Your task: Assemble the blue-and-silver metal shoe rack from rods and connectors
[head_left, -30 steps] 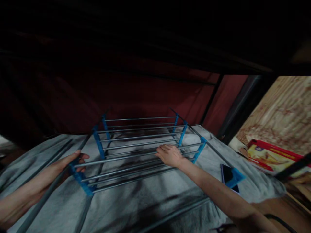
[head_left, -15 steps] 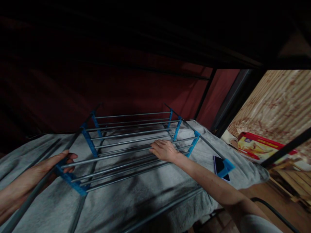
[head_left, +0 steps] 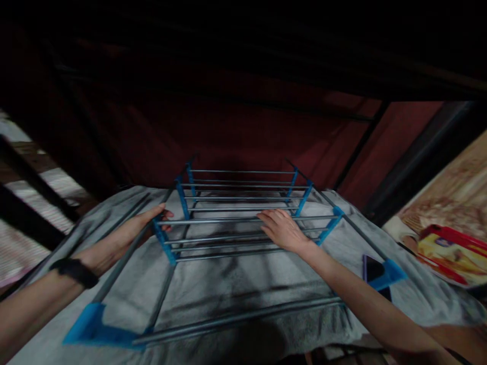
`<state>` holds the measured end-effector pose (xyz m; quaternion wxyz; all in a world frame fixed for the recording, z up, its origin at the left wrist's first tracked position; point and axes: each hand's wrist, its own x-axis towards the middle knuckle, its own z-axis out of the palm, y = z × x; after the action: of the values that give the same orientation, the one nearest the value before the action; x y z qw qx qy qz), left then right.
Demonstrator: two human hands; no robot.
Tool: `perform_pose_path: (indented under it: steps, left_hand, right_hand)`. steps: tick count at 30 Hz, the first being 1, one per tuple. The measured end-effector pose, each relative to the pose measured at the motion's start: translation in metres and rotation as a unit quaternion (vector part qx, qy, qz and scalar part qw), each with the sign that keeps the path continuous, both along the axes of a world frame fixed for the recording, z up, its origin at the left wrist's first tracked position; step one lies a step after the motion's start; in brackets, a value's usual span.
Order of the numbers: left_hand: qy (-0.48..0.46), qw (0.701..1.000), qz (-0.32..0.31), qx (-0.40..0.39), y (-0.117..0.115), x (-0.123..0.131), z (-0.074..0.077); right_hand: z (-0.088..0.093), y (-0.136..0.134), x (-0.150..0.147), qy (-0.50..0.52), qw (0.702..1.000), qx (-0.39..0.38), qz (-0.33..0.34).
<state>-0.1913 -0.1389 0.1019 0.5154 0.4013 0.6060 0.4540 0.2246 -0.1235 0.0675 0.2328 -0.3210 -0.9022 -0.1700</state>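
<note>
A shoe rack of grey metal tubes and blue plastic brackets [head_left: 166,242] lies on its side across a grey cloth. At its left side, my left hand [head_left: 160,217] is closed around the side tube by a blue bracket; a dark band circles that wrist. My right hand [head_left: 283,230] rests palm down over a cross tube [head_left: 224,220], its fingers stretched out to the left and its palm hidden. Nearest me, a blue corner piece [head_left: 101,327] joins the side tube and the front tubes. Another blue corner piece [head_left: 391,274] sits at the right.
Grey cloth [head_left: 213,286] covers the surface below the rack. A phone [head_left: 372,268] lies at the right, partly behind the corner piece. Beyond it is a red and yellow box [head_left: 452,256]. Dark red fabric [head_left: 243,137] hangs behind, and dark frame bars [head_left: 414,167] stand at the side.
The view has turned left, and the rack now appears squarer to me. Its near left corner piece has come into sight. Both hands stay at the rack.
</note>
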Motion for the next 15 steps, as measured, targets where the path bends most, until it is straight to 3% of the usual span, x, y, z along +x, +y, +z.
perform_pose_path:
  steps: [5, 10, 15]
  left_hand:
    - [-0.085, 0.996, -0.024, 0.021, -0.009, -0.005, -0.005]
    - [-0.115, 0.991, -0.008, 0.067, -0.003, -0.008, -0.015]
    - [-0.067, 0.989, 0.051, 0.121, -0.012, -0.023, -0.049]
  right_hand:
    - [-0.008, -0.012, 0.011, 0.034, 0.999, 0.024, 0.030]
    - [-0.026, -0.031, 0.011, -0.014, 0.996, -0.033, 0.085]
    - [-0.053, -0.030, -0.006, -0.087, 0.993, -0.046, 0.064]
